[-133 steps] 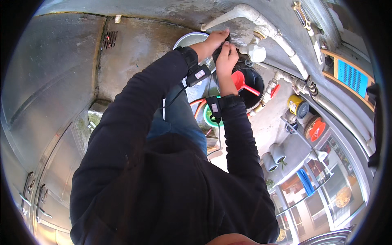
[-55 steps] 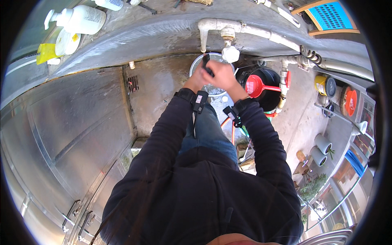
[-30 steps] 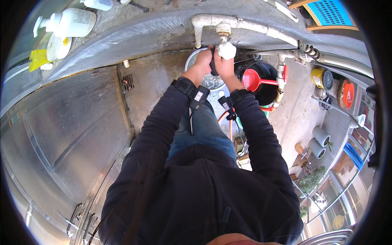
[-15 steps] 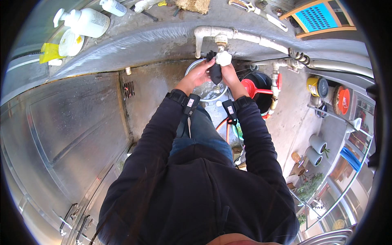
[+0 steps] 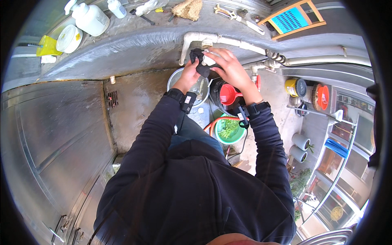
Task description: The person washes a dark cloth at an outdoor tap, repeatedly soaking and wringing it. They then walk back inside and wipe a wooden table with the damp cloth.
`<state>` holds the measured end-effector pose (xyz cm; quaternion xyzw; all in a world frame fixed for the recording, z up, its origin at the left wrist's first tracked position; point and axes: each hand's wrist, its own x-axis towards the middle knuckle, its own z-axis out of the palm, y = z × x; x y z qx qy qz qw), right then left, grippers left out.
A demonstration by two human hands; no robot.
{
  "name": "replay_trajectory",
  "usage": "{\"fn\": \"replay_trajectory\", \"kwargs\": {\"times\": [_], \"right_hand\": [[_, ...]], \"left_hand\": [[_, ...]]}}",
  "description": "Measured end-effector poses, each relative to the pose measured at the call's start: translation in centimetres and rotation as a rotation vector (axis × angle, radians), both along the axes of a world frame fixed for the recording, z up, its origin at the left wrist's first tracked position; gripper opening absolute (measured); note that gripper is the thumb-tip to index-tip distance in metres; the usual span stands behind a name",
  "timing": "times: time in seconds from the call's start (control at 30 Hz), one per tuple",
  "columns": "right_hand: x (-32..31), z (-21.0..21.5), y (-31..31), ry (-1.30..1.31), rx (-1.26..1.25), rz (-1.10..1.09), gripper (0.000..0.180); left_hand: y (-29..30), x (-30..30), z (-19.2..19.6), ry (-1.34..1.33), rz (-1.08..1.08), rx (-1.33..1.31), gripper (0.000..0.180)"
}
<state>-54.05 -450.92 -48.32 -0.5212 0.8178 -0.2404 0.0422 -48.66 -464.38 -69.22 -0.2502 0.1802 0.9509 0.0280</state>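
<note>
My left hand (image 5: pixel 188 76) is closed around a crumpled black cloth (image 5: pixel 201 70), held over a basin (image 5: pixel 173 80) of water. The cloth is bunched up, so its exact kind is hard to tell. My right hand (image 5: pixel 234 70) reaches to the white tap handle (image 5: pixel 209 59), its thumb and fingers around it. The tap sits on a white pipe (image 5: pixel 226 40) along the wall. Part of the handle is hidden by the fingers. Right of the basin stands a black bucket (image 5: pixel 216 94) with a red ladle (image 5: pixel 229 94) in it.
A green basin (image 5: pixel 228 141) of leafy greens stands below the bucket, beside an orange hose (image 5: pixel 211 125). The ledge holds a white pump bottle (image 5: pixel 90 19), a yellow cup (image 5: pixel 48 45) and a blue washboard (image 5: pixel 288 21). Metal doors (image 5: pixel 61 134) line the left.
My right hand has left the cloth's side and taken the tap handle from the right. My left hand keeps the cloth, now more crumpled. The view has shifted, showing the green basin fully.
</note>
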Motion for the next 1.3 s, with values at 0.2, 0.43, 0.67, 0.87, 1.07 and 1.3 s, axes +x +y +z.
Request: {"fn": "replay_trajectory", "kwargs": {"times": [0.2,0.43,0.67,0.87,1.07,1.3], "right_hand": [[0.0,-0.1,-1.4,0.238,0.069,0.023,0.048],[0.7,-1.1,-1.5,0.286,0.128,-0.103,0.045],[3.1,-0.1,-2.6,0.195,0.289,-0.347,0.048],[5.5,5.2,-4.3,0.052,0.274,-0.383,0.053],[7.5,1.8,-9.3,-0.332,0.047,-0.04,0.071],[9.1,-6.5,-9.7,-0.567,-0.352,-0.321,0.053]], "left_hand": [[-1.7,1.3,0.8,-0.043,-0.06,-0.023,0.027],[-4.8,3.9,1.9,-0.103,-0.142,-0.093,0.028],[-8.2,7.0,4.5,0.006,-0.245,-0.126,0.03],[-13.9,9.4,11.0,0.08,-0.48,-0.524,0.038],[-15.5,9.0,17.3,0.343,-0.877,-1.001,0.061],[-13.5,8.7,15.6,0.416,-0.706,-1.06,0.079]]}}
